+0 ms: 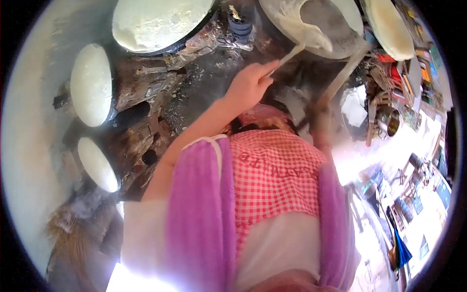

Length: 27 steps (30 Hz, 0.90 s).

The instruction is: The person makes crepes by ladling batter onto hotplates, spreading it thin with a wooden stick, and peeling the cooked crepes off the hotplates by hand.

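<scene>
My left hand (pixel 249 83) is closed around the handle of a pale, thin spatula-like tool (pixel 290 54). Its far end meets a soft, whitish sheet of batter or dough (pixel 314 40) on a round griddle (pixel 335 45). Part of the griddle's dark surface shows through, under steam. My right hand (pixel 318 111), dark and blurred, grips the lower end of a long flat stick (pixel 343 73). The upper end of that stick reaches the griddle's near right rim.
Several round pans with pale tops, such as the large one (pixel 158 24) and a smaller one (pixel 91 85), line the left and top. Charred wood (pixel 141 87) lies beside them. A metal pot (pixel 389 120) and white crumpled material (pixel 354 104) are at right.
</scene>
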Each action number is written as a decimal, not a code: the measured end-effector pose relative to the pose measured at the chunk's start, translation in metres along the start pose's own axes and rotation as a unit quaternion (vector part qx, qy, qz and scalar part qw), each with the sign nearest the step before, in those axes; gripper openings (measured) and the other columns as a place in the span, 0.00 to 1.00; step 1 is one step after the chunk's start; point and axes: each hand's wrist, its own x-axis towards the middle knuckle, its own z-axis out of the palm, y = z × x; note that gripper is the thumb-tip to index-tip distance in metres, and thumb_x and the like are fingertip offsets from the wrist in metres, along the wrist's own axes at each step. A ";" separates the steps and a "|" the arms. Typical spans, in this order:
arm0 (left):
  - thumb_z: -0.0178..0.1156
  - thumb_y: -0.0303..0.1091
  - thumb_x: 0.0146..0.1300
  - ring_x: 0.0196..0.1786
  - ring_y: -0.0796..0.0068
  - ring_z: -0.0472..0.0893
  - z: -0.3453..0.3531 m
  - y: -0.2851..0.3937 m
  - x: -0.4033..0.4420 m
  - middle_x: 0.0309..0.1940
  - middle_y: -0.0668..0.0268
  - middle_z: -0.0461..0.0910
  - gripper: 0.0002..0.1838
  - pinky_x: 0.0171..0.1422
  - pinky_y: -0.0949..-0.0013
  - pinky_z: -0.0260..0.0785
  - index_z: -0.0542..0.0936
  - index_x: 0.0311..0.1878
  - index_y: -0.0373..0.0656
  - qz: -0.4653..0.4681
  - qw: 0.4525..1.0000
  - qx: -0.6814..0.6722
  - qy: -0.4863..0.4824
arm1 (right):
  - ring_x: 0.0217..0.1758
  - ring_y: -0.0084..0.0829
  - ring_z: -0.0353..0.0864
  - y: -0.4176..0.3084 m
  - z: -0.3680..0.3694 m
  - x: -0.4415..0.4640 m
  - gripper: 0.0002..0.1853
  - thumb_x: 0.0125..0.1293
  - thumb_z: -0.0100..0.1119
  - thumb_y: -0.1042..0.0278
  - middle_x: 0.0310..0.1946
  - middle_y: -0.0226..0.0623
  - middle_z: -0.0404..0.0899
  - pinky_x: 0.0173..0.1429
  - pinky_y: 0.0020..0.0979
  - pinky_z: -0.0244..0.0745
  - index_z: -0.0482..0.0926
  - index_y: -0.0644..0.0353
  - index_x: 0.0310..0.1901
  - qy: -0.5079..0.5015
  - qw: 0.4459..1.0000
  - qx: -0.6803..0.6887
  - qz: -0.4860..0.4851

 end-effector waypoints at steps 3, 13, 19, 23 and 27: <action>0.60 0.31 0.63 0.40 0.79 0.78 -0.043 0.039 -0.010 0.37 0.68 0.80 0.23 0.46 0.72 0.70 0.75 0.61 0.40 -0.110 0.974 -0.195 0.027 | 0.25 0.28 0.79 -0.047 0.048 0.020 0.09 0.58 0.66 0.72 0.31 0.33 0.80 0.29 0.28 0.75 0.79 0.60 0.39 -0.020 0.941 0.335 -0.033; 0.46 0.33 0.73 0.17 0.89 0.55 -0.148 0.014 -0.094 0.21 0.76 0.58 0.20 0.17 0.81 0.48 0.66 0.65 0.35 -0.185 0.846 -0.398 0.302 | 0.17 0.23 0.66 -0.104 0.171 0.015 0.14 0.65 0.60 0.55 0.24 0.26 0.73 0.19 0.26 0.60 0.80 0.54 0.45 -0.164 0.924 0.341 0.050; 0.43 0.35 0.75 0.19 0.88 0.53 -0.156 0.003 -0.143 0.21 0.77 0.54 0.19 0.19 0.80 0.46 0.68 0.64 0.37 -0.274 0.782 -0.401 0.391 | 0.21 0.23 0.70 -0.057 0.029 0.006 0.12 0.64 0.62 0.55 0.26 0.27 0.77 0.21 0.26 0.62 0.80 0.53 0.42 -0.098 0.956 0.249 0.117; 0.44 0.35 0.74 0.20 0.87 0.54 -0.157 0.006 -0.146 0.22 0.76 0.56 0.20 0.19 0.80 0.46 0.68 0.64 0.37 -0.218 0.780 -0.443 0.385 | 0.23 0.21 0.75 -0.029 -0.042 0.111 0.14 0.64 0.61 0.51 0.30 0.26 0.79 0.21 0.28 0.64 0.80 0.53 0.42 -0.083 0.986 0.127 0.063; 0.44 0.35 0.74 0.20 0.88 0.53 -0.149 0.022 -0.136 0.21 0.76 0.55 0.20 0.19 0.80 0.46 0.67 0.64 0.36 -0.211 0.798 -0.420 0.378 | 0.29 0.40 0.81 -0.039 -0.050 0.150 0.21 0.68 0.54 0.47 0.32 0.46 0.82 0.32 0.35 0.74 0.78 0.58 0.47 0.060 0.851 -0.488 -0.185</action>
